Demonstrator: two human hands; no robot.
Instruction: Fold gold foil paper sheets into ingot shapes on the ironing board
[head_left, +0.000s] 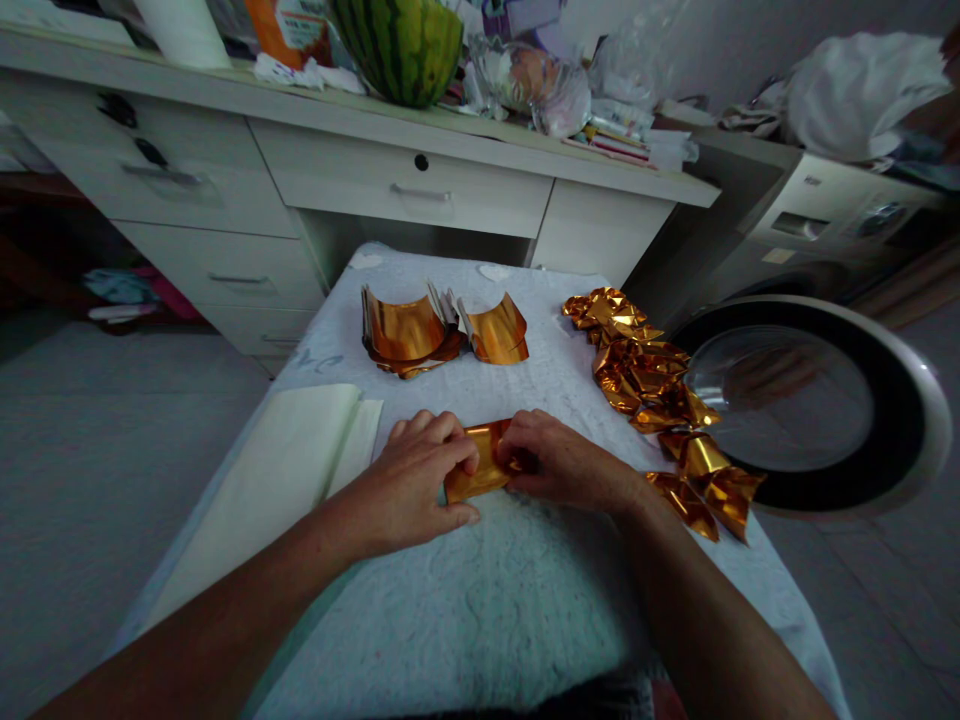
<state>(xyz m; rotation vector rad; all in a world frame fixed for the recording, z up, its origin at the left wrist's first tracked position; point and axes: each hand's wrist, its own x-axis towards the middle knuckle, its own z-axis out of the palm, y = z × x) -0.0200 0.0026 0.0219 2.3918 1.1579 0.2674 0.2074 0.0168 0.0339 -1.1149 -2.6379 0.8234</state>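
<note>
A shiny gold foil paper sheet (484, 462) lies on the cloth-covered table, between my two hands. My left hand (429, 470) rests over its left end, fingers bent and pressed on it. At the right end, my right hand (544, 460) has its fingers curled round the foil paper's edge. Beyond my hands sit two stacks of curved foil paper, a wider left stack (409, 330) and a smaller right stack (499, 330). Folded, crumpled-looking gold foil pieces (645, 370) form a row along the table's right side.
White folded paper or cloth (300, 450) lies at the table's left. A white desk (480, 180) with drawers stands behind, bearing a cut watermelon (401, 45) and plastic bags. At right, an open round washing machine door (810, 400) reaches close to the table edge.
</note>
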